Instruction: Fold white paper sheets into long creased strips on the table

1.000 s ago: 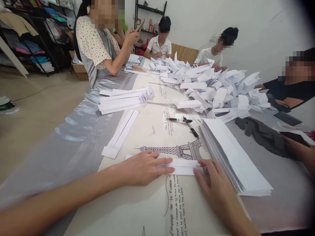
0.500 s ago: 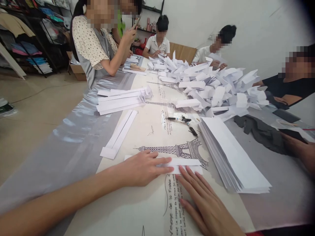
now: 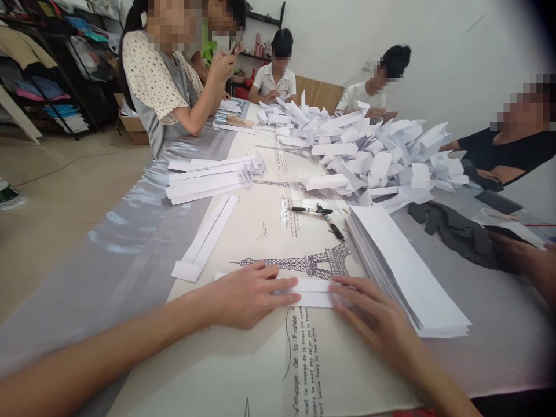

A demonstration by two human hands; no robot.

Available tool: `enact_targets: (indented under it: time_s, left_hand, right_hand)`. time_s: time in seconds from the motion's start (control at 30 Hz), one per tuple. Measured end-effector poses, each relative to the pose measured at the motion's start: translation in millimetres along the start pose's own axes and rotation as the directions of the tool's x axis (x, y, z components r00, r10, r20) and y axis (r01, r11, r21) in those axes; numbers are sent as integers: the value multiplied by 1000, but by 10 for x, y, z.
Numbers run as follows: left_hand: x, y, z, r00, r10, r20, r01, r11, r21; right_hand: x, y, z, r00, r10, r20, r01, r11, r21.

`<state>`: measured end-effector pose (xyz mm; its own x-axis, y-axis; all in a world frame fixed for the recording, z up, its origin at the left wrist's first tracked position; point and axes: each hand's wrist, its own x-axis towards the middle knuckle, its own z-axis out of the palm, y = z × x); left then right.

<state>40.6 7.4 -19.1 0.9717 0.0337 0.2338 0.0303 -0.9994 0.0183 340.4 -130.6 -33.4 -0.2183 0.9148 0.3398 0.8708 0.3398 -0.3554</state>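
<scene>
A white folded paper strip [image 3: 313, 292] lies across the printed table cover just in front of me, a lengthwise seam along its middle. My left hand [image 3: 249, 292] rests over its left part, fingers stretched out and pressing it down. At the strip's right end is my right hand [image 3: 376, 310], its fingers over the top edge and the thumb at the lower edge, gripping that end. The right fingertips are slightly blurred. Beside my right hand stands a thick stack of white paper [image 3: 408, 266]. To the left lies another folded strip [image 3: 206, 237].
Several folded strips [image 3: 212, 176] lie farther left. A large heap of folded white paper [image 3: 360, 145] covers the far right. Pens [image 3: 334, 226] and dark grey cloth [image 3: 452, 231] lie nearby. People sit or stand around the table; one person [image 3: 165, 87] at left holds a phone.
My right hand has moved up and right, from lying flat below the strip to gripping its right end. My left hand has stayed on the strip. The view has shifted slightly.
</scene>
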Motion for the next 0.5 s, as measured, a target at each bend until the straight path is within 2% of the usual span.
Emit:
enact_targets:
  time_s: [0.2,0.33,0.43,0.5]
  left_hand:
    - [-140,-121,-88,998,59,-34,-59,998,-1]
    - [-205,-156,-120,999,41,7,-41,999,-19]
    - [-228,-163,-129,999,12,48,-11,1000,-28]
    - [-221,-157,-116,999,9,32,-7,999,-37]
  right_hand:
    - [205,-86,134,994,-75,76,70,996,63]
    - [306,-126,168,988,-102,114,88,988,124]
    - [413,-116,188,987,-73,140,49,984,170]
    - [480,-103,193,987,-6,159,-27,977,209]
